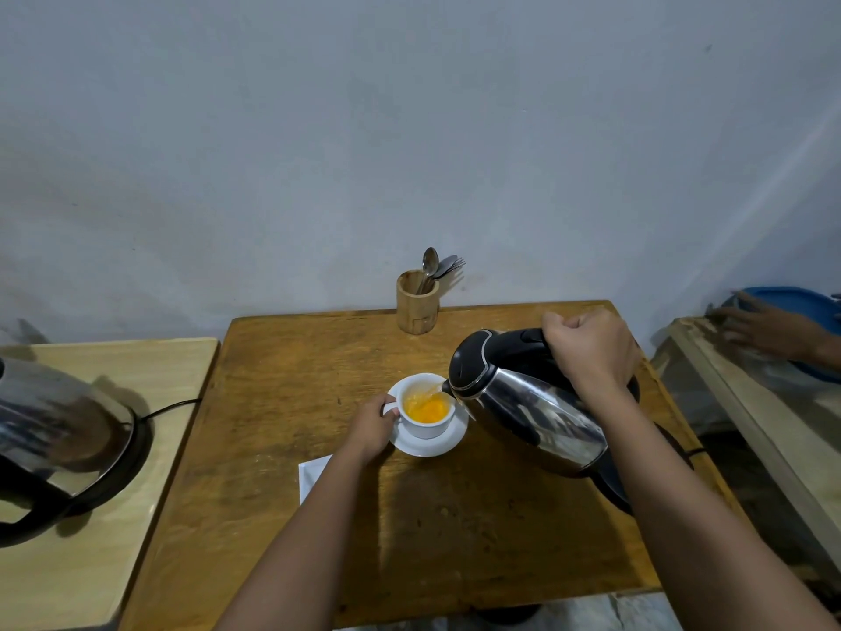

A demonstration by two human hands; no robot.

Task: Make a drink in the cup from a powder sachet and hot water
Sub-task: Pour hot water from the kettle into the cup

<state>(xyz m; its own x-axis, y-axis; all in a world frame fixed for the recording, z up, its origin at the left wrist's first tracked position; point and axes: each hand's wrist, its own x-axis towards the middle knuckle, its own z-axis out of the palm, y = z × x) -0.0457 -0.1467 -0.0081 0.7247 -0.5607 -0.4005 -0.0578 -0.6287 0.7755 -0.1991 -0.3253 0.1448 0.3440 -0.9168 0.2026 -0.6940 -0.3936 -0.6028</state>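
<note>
On a worn wooden table (pixel 291 357) against a pale wall, the white cup (pixel 425 409) sits on its saucer (pixel 437 444). The left hand (pixel 371 425) grips its handle; the right hand (pixel 591 348), fisted around the handle, tilts the steel kettle (pixel 532 416) just right of the cup, pouring onto orange liquid.

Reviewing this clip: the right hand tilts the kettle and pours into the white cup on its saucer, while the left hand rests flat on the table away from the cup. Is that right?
Not quite. In the head view the left hand is not flat on the table; it holds the handle of the cup. The rest stands: the right hand tilts the kettle, pouring into the white cup on its saucer.
</note>
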